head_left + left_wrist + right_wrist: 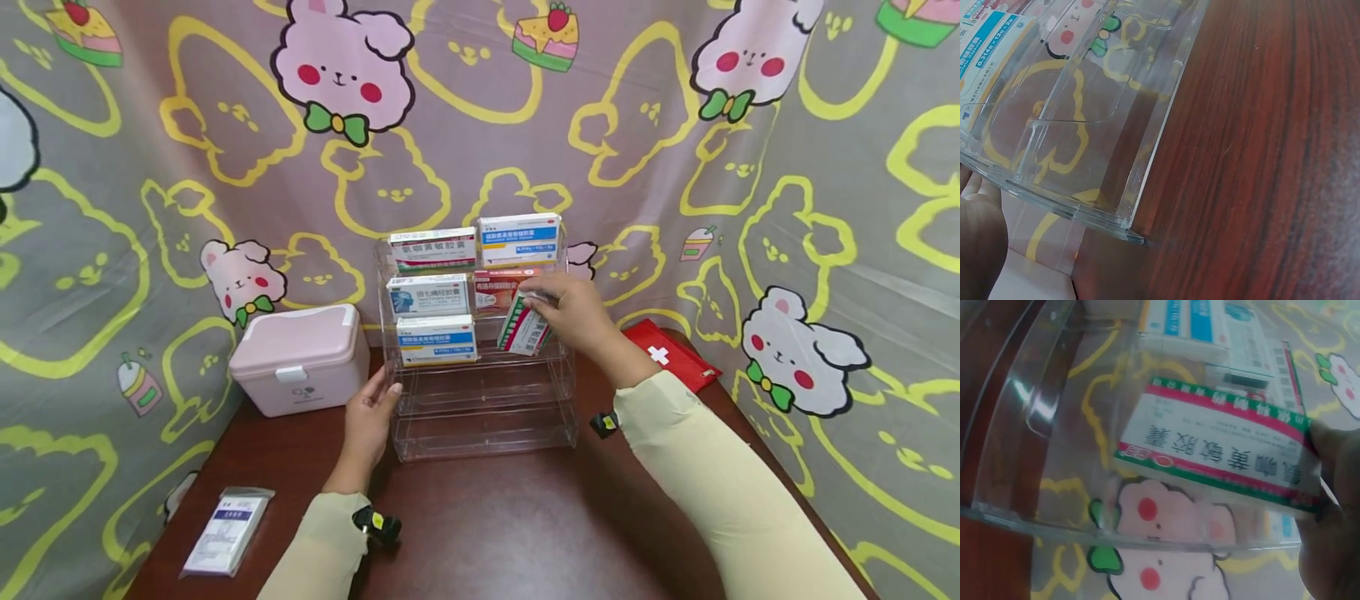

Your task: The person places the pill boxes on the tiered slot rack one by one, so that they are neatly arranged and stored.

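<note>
My right hand (573, 312) pinches a white, green and red medicine box (1216, 447) near one end. The box hangs tilted in front of the third tier of a clear stepped rack (483, 450), on its right side. Beside the rack's left side is my left hand (367, 421), fingers against the side panel and thumb near its front edge. Left of the held box sits a blue, white and yellow box (437, 342). Above that is a white box with a blue picture (427, 298). A red box (495, 287) lies partly hidden behind my right hand.
On the top tier stand another green and red box (433, 252) and a blue and white box (519, 240). A pink lidded case (296, 367) is left of the rack. A red pouch (675, 354) lies at right; a plastic-wrapped white pack (227, 533) lies front left.
</note>
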### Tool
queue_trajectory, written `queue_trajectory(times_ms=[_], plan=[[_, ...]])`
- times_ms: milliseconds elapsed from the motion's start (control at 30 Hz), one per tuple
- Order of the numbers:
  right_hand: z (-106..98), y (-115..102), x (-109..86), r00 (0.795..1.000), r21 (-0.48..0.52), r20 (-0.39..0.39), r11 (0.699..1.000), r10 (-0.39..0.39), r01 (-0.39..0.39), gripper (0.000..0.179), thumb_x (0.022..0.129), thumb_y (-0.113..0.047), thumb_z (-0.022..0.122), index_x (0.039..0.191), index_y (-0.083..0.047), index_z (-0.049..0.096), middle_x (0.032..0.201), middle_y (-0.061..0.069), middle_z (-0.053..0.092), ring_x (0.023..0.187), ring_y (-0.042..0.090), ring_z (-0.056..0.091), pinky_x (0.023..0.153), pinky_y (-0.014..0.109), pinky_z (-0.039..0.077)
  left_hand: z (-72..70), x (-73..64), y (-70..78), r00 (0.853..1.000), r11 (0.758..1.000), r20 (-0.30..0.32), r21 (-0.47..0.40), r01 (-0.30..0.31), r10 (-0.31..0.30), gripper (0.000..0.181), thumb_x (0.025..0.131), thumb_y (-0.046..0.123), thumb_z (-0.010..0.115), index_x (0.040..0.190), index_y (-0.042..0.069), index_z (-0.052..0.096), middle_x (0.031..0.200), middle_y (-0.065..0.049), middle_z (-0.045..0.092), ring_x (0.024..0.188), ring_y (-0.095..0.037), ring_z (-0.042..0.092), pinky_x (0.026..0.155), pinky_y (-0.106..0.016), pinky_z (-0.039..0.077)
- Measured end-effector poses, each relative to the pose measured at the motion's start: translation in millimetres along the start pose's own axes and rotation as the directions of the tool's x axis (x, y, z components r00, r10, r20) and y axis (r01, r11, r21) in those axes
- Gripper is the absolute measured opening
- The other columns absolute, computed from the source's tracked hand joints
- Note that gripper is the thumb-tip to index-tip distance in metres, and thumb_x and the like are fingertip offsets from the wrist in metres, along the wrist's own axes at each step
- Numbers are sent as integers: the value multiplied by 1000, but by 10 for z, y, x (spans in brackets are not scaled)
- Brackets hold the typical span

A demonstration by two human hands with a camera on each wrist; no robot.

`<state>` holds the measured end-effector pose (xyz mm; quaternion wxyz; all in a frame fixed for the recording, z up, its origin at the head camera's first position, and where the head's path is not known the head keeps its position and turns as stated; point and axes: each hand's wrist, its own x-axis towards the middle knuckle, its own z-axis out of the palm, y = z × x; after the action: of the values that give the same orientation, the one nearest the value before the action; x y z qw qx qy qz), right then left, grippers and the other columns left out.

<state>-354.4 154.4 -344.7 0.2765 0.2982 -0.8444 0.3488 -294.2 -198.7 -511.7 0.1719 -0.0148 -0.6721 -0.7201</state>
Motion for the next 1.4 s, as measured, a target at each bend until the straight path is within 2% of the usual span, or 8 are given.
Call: queue_trajectory(times_ms=[233,400,467,667,900,1100,1233,1400], plan=[[13,106,-101,980,133,12,971,198,-198,35,94,-11,87,127,-2,79,123,18,80,101,32,78,86,43,66,9,-4,-47,1000,1000,9,4,11,-11,56,109,3,65,162,-3,47,169,-19,46,158,-33,42,110,-9,49],[-14,159,-153,973,145,29,962,231,-233,35,94,-13,88,126,-5,79,117,15,82,98,31,80,78,28,62,-16,6,-49,1000,999,1,34,-2,2,57,109,8,67,162,0,48,168,-19,47,158,-34,43,110,-8,48],[1,164,-169,976,129,44,967,214,-218,39,93,-14,89,129,-6,78,115,15,83,97,30,81,76,31,64,-27,8,-48,1000,999,0,34,-7,7,57,109,8,67,162,0,48,168,-19,47,158,-33,43,111,-8,48],[117,181,-234,988,59,64,987,143,-147,47,93,-9,88,137,-3,74,113,18,82,98,32,81,88,50,68,-27,8,-49,1000,1000,0,18,-13,13,57,108,6,67,161,-2,48,169,-19,46,158,-34,42,111,-9,48],[196,192,-278,985,57,82,985,155,-160,37,95,-7,85,130,-1,76,106,17,82,96,31,79,89,50,68,-11,12,-30,1000,1000,3,1,-14,14,56,108,3,65,161,-2,48,169,-18,46,159,-33,42,112,-10,47],[164,154,-271,985,-34,134,994,104,-101,34,103,-13,76,135,0,72,116,20,78,104,34,76,90,51,66,-8,20,-23,1000,1000,-1,9,-20,20,55,108,2,65,161,-2,49,169,-19,47,158,-34,43,111,-9,48],[104,102,-204,996,-13,63,998,65,-64,41,103,-13,76,142,-2,70,128,22,77,113,37,76,98,55,64,-5,12,-15,1000,1000,4,7,-24,24,55,108,2,65,161,-2,48,169,-19,46,158,-34,42,111,-9,48],[60,12,-104,999,49,-50,999,21,-19,36,97,-14,84,131,-5,79,120,19,81,99,34,80,82,54,66,-6,3,-17,1000,1000,4,11,-23,23,56,109,4,65,161,-3,48,169,-19,47,158,-34,42,112,-9,48]])
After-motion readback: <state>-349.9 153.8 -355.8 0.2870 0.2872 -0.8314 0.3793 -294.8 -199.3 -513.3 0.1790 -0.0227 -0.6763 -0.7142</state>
